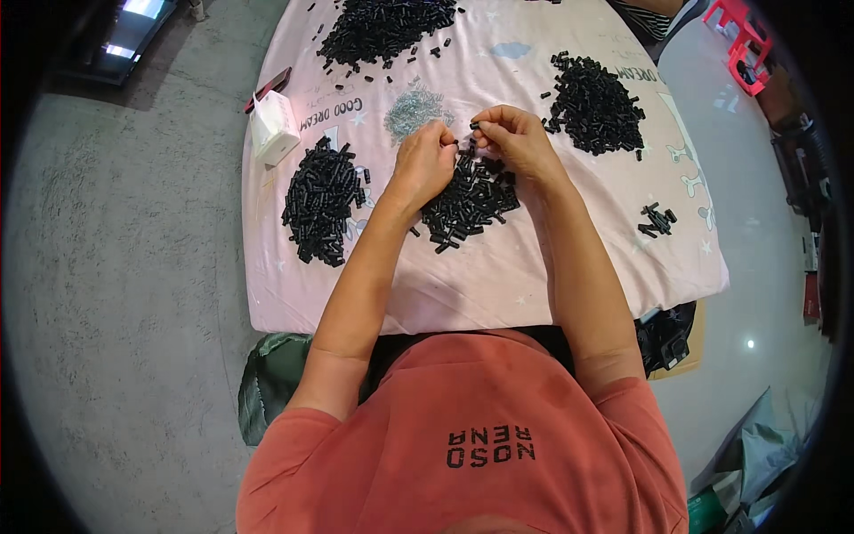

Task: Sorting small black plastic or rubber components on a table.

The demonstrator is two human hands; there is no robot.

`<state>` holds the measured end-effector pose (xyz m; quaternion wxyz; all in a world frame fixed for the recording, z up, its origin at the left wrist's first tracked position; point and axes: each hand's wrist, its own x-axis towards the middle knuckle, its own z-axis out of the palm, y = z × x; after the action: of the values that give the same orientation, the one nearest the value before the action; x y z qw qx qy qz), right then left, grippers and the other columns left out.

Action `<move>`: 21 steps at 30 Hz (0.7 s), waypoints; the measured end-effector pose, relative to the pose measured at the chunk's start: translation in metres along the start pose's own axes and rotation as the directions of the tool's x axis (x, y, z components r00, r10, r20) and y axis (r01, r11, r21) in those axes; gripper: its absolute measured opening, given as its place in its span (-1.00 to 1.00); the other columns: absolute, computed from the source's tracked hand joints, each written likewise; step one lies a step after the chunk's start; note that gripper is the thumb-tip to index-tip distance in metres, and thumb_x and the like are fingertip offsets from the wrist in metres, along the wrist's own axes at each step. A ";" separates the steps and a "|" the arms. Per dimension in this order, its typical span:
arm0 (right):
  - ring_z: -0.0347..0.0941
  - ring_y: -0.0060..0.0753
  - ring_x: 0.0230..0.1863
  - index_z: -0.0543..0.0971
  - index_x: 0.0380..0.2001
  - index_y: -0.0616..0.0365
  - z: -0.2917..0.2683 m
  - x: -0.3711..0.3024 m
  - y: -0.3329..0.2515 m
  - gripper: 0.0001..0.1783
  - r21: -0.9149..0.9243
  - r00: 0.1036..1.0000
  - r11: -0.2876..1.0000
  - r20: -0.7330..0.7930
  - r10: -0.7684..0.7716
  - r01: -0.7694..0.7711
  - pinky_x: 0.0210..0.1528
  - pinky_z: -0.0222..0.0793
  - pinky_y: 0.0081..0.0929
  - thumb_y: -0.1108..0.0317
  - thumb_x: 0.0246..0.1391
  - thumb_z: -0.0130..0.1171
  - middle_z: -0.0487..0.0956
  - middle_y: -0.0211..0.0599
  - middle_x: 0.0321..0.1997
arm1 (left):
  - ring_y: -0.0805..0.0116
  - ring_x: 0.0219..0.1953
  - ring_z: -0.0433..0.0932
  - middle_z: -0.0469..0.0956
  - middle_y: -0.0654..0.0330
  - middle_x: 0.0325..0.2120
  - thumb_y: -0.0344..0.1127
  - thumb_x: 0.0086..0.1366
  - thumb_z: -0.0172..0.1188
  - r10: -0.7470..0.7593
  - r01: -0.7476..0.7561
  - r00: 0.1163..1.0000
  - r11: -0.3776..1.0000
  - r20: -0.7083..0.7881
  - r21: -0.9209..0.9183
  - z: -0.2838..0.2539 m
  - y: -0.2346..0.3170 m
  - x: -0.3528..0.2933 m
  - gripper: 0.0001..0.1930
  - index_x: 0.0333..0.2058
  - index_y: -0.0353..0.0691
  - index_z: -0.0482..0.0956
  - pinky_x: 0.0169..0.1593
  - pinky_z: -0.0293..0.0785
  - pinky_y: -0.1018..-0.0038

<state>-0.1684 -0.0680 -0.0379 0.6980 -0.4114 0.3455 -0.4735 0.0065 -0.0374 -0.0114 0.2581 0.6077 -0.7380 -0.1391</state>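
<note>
My left hand (425,162) is closed in a pinch above a central pile of small black cylindrical pieces (467,206). A dark bit shows at its fingertips, too small to make out. Just to the right, my right hand (525,147) pinches a small black cylindrical piece (476,125) between thumb and fingers. The two hands are close together but apart. Beyond them lies a heap of small clear, silvery pieces (414,109), partly behind my left hand.
More black pieces form a left pile (318,205), a right pile (598,105) and a far pile (382,31). A few lie in a small group (656,220) at the right. A white box (274,129) stands near the left edge of the pink cloth (463,298).
</note>
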 end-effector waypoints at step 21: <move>0.49 -0.69 -0.41 0.59 -0.20 0.23 -0.006 0.002 0.001 -0.87 0.078 0.991 0.997 0.134 0.002 -0.012 -0.32 0.41 -0.78 0.48 0.18 0.17 0.60 -0.42 -0.39 | 0.62 -0.45 0.54 0.60 0.31 -0.51 -0.51 0.15 0.29 -0.035 -0.018 0.990 0.927 -0.135 -0.375 -0.014 0.028 -0.008 -0.94 -0.38 -0.29 0.59 -0.34 0.47 0.65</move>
<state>-0.1727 -0.0708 -0.0410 0.7369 -0.4134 0.2804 -0.4555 -0.0083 -0.0222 0.0133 0.4196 0.5585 -0.6756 -0.2360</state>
